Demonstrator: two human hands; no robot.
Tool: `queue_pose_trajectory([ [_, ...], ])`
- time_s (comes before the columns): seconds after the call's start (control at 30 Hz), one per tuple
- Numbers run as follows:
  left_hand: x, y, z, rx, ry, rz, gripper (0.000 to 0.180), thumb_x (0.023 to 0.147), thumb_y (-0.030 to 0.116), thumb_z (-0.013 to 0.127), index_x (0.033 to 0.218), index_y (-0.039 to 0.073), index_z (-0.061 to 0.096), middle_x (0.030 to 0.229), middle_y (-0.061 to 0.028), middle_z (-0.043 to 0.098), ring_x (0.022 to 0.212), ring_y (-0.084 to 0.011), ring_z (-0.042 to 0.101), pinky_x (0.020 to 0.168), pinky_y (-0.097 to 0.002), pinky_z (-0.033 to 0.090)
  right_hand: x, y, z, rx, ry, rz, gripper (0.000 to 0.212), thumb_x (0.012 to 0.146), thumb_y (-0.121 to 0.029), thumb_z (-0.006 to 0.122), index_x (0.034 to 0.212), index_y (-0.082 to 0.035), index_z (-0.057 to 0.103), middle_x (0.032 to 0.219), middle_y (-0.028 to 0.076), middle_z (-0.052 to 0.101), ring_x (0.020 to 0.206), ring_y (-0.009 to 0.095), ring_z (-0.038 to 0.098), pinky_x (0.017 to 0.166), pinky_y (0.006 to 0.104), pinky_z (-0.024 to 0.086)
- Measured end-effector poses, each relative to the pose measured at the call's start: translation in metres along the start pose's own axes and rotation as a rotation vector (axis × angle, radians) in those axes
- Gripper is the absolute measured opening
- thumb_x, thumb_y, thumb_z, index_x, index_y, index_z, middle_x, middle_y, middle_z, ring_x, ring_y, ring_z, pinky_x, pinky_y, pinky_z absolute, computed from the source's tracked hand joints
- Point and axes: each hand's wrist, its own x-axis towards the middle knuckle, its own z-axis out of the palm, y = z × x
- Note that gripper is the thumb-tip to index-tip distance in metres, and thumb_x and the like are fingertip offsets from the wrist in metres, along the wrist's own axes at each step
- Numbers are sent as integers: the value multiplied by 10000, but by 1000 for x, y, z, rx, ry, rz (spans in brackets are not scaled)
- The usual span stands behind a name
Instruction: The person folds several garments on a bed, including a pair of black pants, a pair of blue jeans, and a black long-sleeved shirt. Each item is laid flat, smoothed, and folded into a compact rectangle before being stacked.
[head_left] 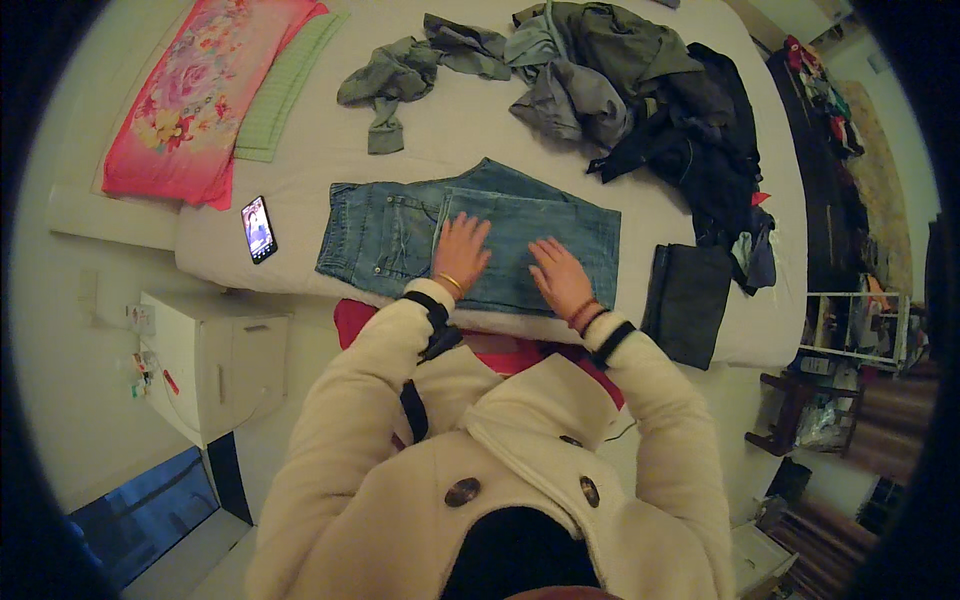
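A pair of blue jeans [400, 225] lies on the bed's near side, its waistband to the left and the legs folded back over toward it. My left hand [462, 250] rests flat on the folded leg end beside the back pocket, fingers stretched out. Farther right, my right hand [560, 277] lies on the folded legs with its fingers apart. Neither hand grips the cloth. To the right of the jeans sits a folded dark grey garment [688, 305] at the bed's near edge.
Crumpled dark clothes [690, 150] are heaped at the far right of the bed [290, 190], with a grey-green garment [395, 80] beside them. A lit phone [258, 230] lies left, near a pink floral pillow [185, 110]. A white nightstand [215, 360] stands at the left.
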Motion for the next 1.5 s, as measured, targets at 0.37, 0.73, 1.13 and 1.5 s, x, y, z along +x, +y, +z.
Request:
queue_pose_trajectory([
  [0.37,-11,-4,29,9,-166,54,536,782,357,486,1268,204,318,1359,-77,195,1258,-268,147,1005,-479,90,0,125,18,-528,-91,238,629,762,-384,506,1289,-137,267,1364,68,198,1257,243,175,985,507,118],
  [0.73,-11,-3,28,-2,-131,61,547,784,345,482,1279,200,299,1362,-83,189,1257,-278,148,1004,-483,88,-48,113,3,-426,-114,252,682,749,-435,504,1295,-118,246,1365,80,188,1249,270,183,970,514,168],
  [1.13,-13,29,22,247,-259,71,552,791,364,464,1281,178,291,1351,-93,221,1257,-273,158,986,-518,99,-82,129,3,201,-63,949,564,693,-253,613,1145,8,398,1094,205,500,1002,327,493,845,361,395],
  [1.5,-22,82,60,-362,-458,315,488,791,209,479,1251,129,340,937,-80,558,821,-217,539,724,-362,422,-101,116,17,447,-137,1019,603,592,-182,727,1064,33,419,999,199,529,857,291,565,626,359,511],
])
